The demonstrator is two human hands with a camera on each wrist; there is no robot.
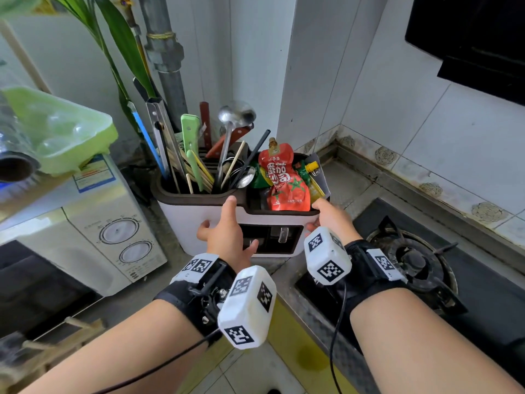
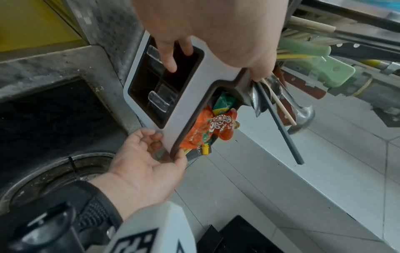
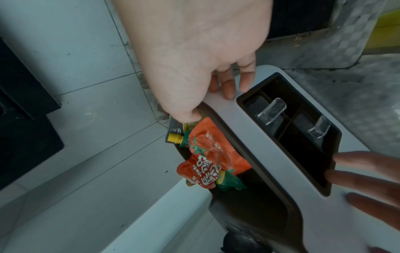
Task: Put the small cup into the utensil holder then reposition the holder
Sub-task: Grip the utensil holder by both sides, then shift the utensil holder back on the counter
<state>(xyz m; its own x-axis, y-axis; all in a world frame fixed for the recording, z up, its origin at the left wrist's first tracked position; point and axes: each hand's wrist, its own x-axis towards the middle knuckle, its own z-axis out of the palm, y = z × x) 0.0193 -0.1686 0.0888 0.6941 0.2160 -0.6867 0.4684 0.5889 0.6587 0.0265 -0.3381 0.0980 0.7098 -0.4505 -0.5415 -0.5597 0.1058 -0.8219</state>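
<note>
The utensil holder [image 1: 184, 223] is white with a dark brown rim and stands on the counter in the tiled corner. Its left bin is packed with utensils [image 1: 199, 155] and its right bin with sauce sachets [image 1: 287, 180]. My left hand [image 1: 227, 231] holds its front: the thumb reaches up to the rim, and the fingers [image 2: 166, 56] lie across the white face [image 2: 194, 95] into the dark recess. My right hand [image 1: 329, 217] grips the right corner, thumb [image 3: 190, 116] over the rim beside the sachets, fingers [image 3: 225, 85] on the outer wall [image 3: 249, 119]. No small cup shows in any view.
A microwave [image 1: 113, 231] stands close on the left with a green egg tray [image 1: 62, 129] on top. A gas hob [image 1: 412, 257] lies just to the right. A grey pipe [image 1: 167, 66] and plant leaves rise behind the holder. The counter's front edge runs below my wrists.
</note>
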